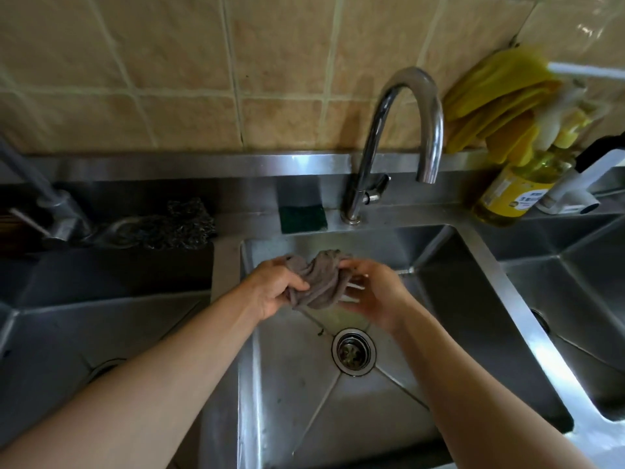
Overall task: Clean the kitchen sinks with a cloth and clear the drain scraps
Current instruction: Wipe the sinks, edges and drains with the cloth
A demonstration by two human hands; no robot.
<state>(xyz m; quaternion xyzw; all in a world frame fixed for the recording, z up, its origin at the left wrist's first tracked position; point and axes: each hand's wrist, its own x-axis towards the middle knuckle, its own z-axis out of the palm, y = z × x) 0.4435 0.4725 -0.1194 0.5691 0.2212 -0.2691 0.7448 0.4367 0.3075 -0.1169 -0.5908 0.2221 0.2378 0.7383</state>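
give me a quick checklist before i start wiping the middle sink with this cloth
1. Cloth held: ok, left hand and right hand both grip it, bunched.
2. Cloth over the middle sink: ok.
3. Tap running: not ok, no water visible.
4. Drain strainer clear: cannot tell, dark bits inside.
5. Basin floor free of objects: ok, only small specks.
6. Dish soap bottle near: ok, on the right ledge.
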